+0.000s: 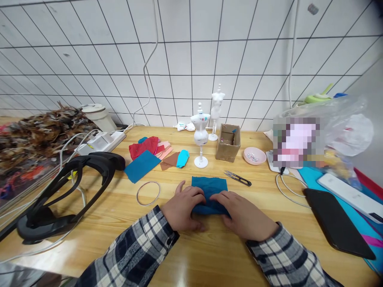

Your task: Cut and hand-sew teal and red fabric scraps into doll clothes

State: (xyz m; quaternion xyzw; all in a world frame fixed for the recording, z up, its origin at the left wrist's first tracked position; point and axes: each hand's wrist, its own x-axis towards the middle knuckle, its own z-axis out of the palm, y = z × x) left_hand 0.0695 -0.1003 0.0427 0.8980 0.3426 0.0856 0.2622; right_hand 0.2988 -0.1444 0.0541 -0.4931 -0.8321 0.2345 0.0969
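With both hands' fingers (199, 195) (223, 198) curled on the blue cloth (209, 184), press its near fold evenly flat.

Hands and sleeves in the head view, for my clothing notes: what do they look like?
The left hand and right hand are bare, no gloves visible. Long plaid sleeves in dark navy, white and grey reach both wrists, with dark cuff edges.

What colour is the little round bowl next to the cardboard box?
The bowl is pale pink, seen best in the head view.
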